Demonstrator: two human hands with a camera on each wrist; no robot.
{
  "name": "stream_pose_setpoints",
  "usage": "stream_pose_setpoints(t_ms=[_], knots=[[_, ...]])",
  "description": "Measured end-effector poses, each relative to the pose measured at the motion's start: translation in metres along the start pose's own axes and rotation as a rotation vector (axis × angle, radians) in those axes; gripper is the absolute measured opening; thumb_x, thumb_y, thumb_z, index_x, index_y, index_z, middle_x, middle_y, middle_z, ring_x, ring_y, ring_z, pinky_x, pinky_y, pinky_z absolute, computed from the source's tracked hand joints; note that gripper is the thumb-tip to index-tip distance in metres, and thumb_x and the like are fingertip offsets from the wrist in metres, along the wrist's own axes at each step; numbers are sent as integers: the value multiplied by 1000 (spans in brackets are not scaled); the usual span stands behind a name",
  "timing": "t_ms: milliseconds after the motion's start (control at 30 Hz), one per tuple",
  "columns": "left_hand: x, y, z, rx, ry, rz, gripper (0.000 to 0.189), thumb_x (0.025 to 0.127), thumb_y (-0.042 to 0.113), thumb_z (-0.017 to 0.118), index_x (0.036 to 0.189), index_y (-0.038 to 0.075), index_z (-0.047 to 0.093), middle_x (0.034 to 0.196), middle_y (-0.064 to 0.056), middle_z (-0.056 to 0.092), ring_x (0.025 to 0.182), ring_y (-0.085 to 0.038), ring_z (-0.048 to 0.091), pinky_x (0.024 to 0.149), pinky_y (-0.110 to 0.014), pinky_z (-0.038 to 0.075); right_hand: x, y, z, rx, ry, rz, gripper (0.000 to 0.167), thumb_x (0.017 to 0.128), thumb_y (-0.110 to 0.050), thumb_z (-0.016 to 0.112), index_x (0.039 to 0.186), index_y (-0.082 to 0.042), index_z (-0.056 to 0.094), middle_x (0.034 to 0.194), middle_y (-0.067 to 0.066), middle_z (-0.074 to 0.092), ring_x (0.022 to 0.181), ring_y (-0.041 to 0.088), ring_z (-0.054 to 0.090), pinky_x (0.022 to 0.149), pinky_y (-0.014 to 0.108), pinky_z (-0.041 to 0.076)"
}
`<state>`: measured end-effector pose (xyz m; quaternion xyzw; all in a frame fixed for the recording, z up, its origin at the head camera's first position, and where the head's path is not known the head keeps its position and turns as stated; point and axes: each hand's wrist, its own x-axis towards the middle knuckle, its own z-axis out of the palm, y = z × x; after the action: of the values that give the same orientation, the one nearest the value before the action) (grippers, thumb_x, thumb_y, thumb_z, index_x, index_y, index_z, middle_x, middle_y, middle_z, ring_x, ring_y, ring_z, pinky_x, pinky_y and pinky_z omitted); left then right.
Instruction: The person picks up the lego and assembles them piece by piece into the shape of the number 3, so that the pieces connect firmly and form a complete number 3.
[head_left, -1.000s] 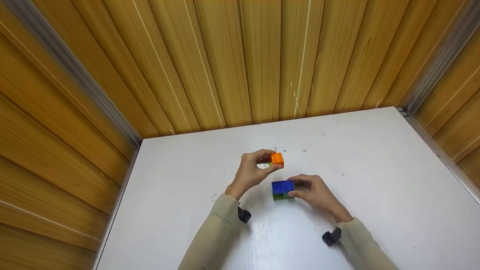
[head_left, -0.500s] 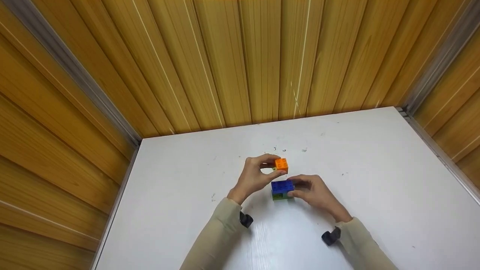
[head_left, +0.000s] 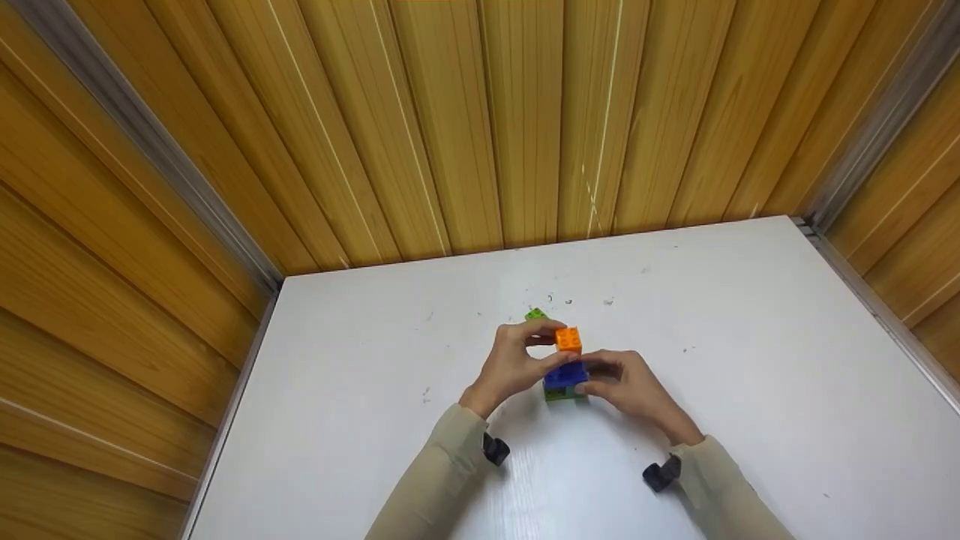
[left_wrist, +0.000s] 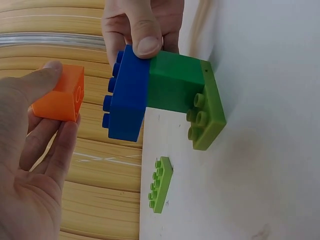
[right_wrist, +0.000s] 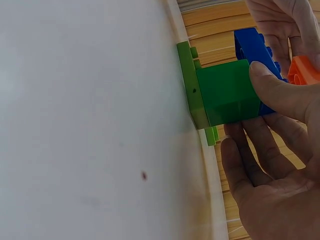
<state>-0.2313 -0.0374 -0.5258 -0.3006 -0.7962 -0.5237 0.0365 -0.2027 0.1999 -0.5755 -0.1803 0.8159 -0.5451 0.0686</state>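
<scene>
My left hand (head_left: 516,361) pinches the orange block (head_left: 568,340) just above the stack (left_wrist: 175,82) my right hand (head_left: 636,386) grips, blue block (left_wrist: 129,97) uppermost; I see the lime plate (left_wrist: 160,185) beyond.

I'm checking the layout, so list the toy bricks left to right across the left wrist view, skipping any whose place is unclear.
Orange brick, blue brick, dark green brick, olive green brick.

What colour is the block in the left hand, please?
That block is orange, seen best in the left wrist view.
</scene>
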Motion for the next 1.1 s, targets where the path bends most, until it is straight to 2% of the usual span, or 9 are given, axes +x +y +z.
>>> stream_pose_setpoints(t_ms=[400,600,800,1100], knots=[[-10,-5,9,-3,-21,-30,34,92,25,87,121,10,77,116,-2,80,107,-8,75,94,-25,59,0,-1,2,25,-4,-23,38,91,-9,85,128,-4,76,126,15,77,116,34,73,104,48,57],[-13,-7,11,-11,-40,-32,36,92,25,86,124,12,76,118,-1,80,108,-8,76,95,-30,61,1,-1,2,13,2,-34,38,91,-9,85,128,-4,76,127,13,77,118,32,73,105,47,56],[-15,-8,12,10,-47,-42,36,92,25,86,125,13,76,119,1,80,108,-7,75,96,-27,59,1,0,1,-4,2,-38,37,91,-9,85,128,-6,77,127,11,77,116,28,73,104,45,57],[-15,-9,13,6,-45,-4,35,93,25,86,124,11,77,118,-1,80,107,-7,75,94,-26,60,1,-1,1,15,-2,-71,38,92,-7,84,128,-3,76,127,13,77,115,30,73,104,48,57]])
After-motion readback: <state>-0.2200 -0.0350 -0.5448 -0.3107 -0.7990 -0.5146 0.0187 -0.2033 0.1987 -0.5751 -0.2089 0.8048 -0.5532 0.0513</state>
